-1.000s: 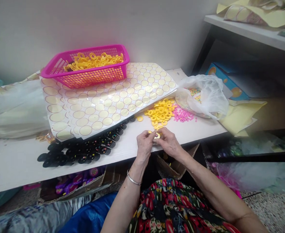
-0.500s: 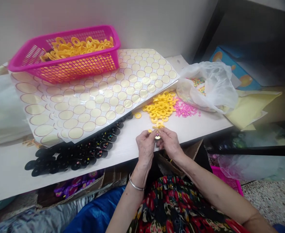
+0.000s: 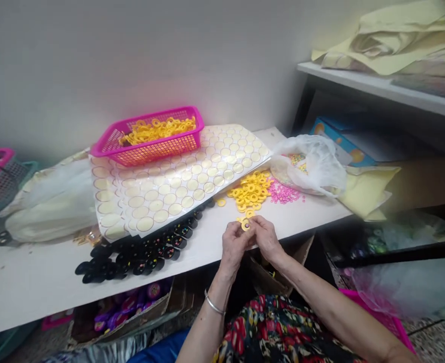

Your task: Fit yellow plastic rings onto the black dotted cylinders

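Close to the table's front edge, my left hand (image 3: pixel 234 244) and my right hand (image 3: pixel 267 238) meet with fingers pinched together. Between their fingertips is a small yellow ring (image 3: pixel 244 227) with a dark purplish spot at its middle. Just beyond the fingers lies a heap of yellow rings (image 3: pixel 251 189), some of them strewn down toward my hands. Small pink pieces (image 3: pixel 285 192) are spread to the right of that heap. Left of my hands stand rows of black round pieces (image 3: pixel 143 252), several with coloured specks on top. My fingers partly cover the held ring.
A pink basket (image 3: pixel 162 142) of yellow ring-shaped pieces rests on sheets of round stickers (image 3: pixel 186 176). At the right lie a clear plastic bag (image 3: pixel 313 164) of coloured bits and yellow paper (image 3: pixel 370 189). An open cardboard box (image 3: pixel 139 312) with purple items is under the table (image 3: pixel 25 282).
The view has tilted up and shows more of the wall, the right shelf and a second basket at left. My hands stay together, and the ring between them now shows its face more clearly.
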